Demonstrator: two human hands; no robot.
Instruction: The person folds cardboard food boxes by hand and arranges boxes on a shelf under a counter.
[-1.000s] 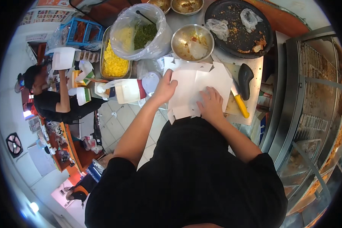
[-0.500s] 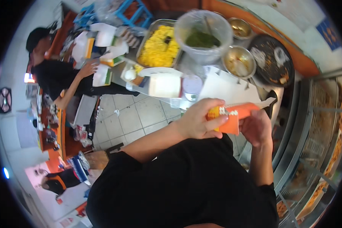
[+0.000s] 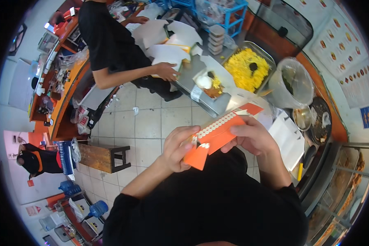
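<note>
Currently, an orange folded carton [image 3: 217, 133] is being gripped between the left hand [image 3: 179, 148] and right hand [image 3: 252, 137], and could be creased or torn by uneven pressure.

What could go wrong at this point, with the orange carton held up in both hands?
1. The orange carton is gripped only by fingertips of the left hand and right hand, in mid-air over the tiled floor; a slip would likely drop it there.
2. Pinching the thin card could crease or tear a flap.
3. An open food box sits near the counter's edge, close to a co-worker's hand; a nudge might tip it.
</note>
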